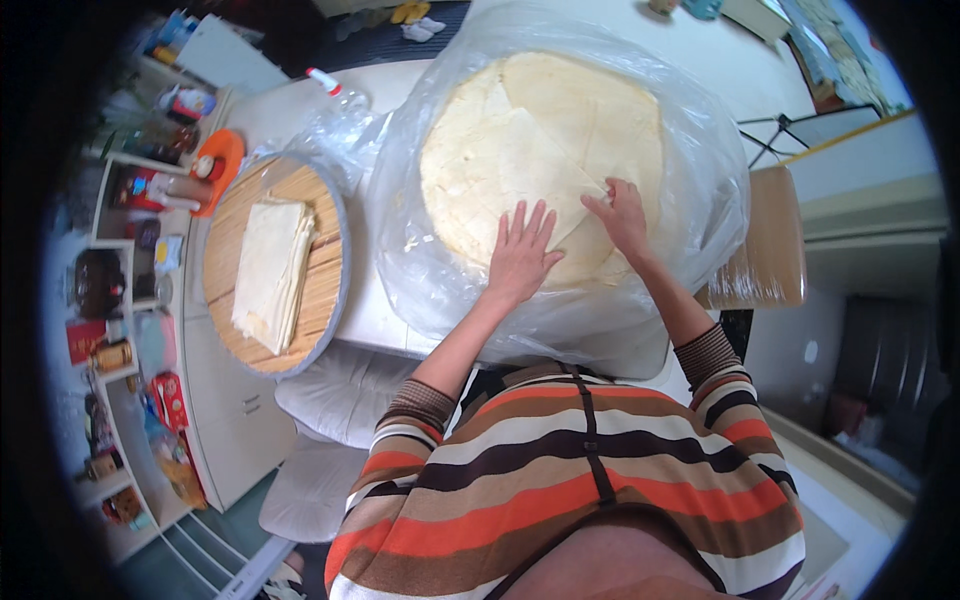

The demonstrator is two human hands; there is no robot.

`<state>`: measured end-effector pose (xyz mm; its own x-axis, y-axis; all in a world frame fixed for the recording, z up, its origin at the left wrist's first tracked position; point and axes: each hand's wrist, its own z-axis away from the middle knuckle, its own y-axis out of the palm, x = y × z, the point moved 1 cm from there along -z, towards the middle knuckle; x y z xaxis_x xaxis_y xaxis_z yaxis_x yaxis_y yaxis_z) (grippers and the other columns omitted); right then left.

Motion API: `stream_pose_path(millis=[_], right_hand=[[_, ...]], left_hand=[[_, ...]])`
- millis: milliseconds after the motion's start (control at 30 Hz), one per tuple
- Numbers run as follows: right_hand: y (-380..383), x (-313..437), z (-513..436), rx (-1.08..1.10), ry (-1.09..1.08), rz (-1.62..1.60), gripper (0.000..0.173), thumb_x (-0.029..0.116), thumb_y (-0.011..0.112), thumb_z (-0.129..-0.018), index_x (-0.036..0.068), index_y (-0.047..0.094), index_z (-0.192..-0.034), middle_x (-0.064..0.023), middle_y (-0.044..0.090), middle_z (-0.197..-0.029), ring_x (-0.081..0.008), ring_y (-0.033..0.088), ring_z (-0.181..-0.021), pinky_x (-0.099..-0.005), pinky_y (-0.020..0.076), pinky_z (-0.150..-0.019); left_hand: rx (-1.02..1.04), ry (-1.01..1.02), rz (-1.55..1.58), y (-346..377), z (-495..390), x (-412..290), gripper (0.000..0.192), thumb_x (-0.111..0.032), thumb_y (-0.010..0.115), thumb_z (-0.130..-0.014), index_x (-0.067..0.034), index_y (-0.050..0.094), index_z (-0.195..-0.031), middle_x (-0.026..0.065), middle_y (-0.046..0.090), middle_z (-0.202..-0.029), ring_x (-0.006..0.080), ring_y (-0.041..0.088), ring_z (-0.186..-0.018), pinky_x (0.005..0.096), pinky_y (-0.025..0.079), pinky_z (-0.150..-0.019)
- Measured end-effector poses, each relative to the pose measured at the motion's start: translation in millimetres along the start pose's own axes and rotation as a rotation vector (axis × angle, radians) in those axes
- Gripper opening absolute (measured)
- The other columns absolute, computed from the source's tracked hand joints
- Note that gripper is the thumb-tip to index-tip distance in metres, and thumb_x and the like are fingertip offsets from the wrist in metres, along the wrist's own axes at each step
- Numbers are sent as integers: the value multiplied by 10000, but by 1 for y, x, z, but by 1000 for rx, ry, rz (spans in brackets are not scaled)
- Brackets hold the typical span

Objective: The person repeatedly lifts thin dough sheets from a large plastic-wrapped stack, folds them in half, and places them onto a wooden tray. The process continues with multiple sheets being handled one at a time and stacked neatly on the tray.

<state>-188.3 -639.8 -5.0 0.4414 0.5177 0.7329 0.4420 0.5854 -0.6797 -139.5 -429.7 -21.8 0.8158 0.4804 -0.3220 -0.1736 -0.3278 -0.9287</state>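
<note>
A stack of large, thin round dough sheets (555, 135) lies before me on a crumpled clear plastic sheet (409, 187). My left hand (521, 259) rests flat on the near part of the top sheet, fingers spread. With my right hand (622, 217) I pinch the edge of a pale dough flap between thumb and fingers, near the right side of the stack. The flap's straight edge runs diagonally across the round. Left of the stack, a folded pile of dough sheets (274, 274) sits on a round wooden board (221, 247) with a grey rim.
Behind the board stands a clear spray bottle (349, 97) with a red and white nozzle. An orange tray (229, 161) and shelves (142, 390) full of household goods are at the left. A grey cushioned chair (330, 405) is below the board. A brown plastic-wrapped box (761, 247) juts out at the right.
</note>
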Motion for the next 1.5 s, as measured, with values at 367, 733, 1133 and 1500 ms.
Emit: stream_pose_path(millis=[367,733,1133,1500], right_hand=[[44,4,-13,58,-33,-105,509,197,815,-739,17,559,-1141,-151,668,-1027,-272,662,-914,-383,512,-778],[3,108,-17,122,184,-695,708,-46,712,-751,64,379,-1365,-144,628,-1079,-235,660,-859,-355,558,-656],[-54,225,-1,524,-76,-861,379,90,642,-935,-70,565,-1270,-134,677,-1029,-198,709,-874,-299,646,-667],[21,368,12,697,-335,-989,380,73,622,-954,-113,544,-1276,-187,647,-1109,-219,703,-876,-289,618,-766]], left_hand=[[69,-106,272,14,2,15,661,-454,472,-1013,-76,332,-1538,103,236,-1636,325,122,-1529,518,115,-1227],[-538,-272,375,-41,-2,-25,557,-122,675,-873,-25,481,-1386,193,511,-1409,352,462,-1328,469,335,-1136],[-635,-379,718,-207,10,33,273,48,640,-795,-34,734,-1037,87,738,-901,97,664,-805,258,518,-745],[-622,-331,234,-348,58,161,293,64,638,-828,-76,759,-1055,45,675,-981,185,640,-928,293,518,-828]])
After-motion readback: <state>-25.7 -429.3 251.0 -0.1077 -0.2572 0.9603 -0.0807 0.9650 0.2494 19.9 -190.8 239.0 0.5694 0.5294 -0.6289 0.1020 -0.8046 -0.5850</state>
